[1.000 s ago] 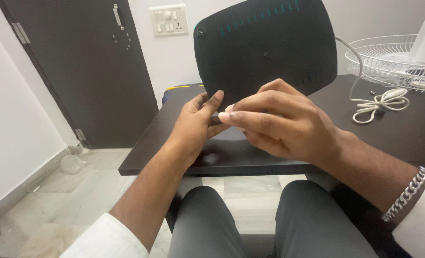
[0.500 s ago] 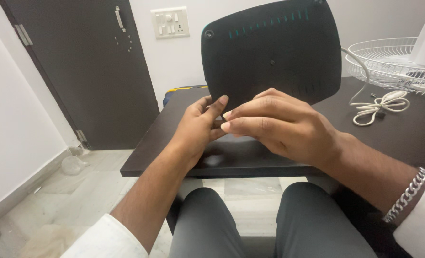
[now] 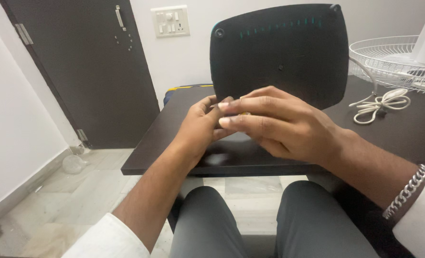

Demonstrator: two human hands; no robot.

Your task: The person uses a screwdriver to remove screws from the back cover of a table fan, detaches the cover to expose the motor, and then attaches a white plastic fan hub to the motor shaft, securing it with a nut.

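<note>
Plain room, dark desk (image 3: 184, 143), brown door (image 3: 88, 71), wall switchboard (image 3: 170, 21), tiled floor (image 3: 55, 210)

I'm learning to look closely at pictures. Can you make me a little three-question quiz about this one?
1. True or false: the black panel stands upright on the dark table.
2. What touches the panel's lower edge? A) both hands B) one hand C) nothing
3. What white thing lies coiled beside the wire fan guard?

Key: 1. True. 2. A, the left hand and right hand. 3. A cord.

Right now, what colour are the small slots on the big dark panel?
Teal-green slots on the black rounded plastic panel; head view shows them best.
</note>
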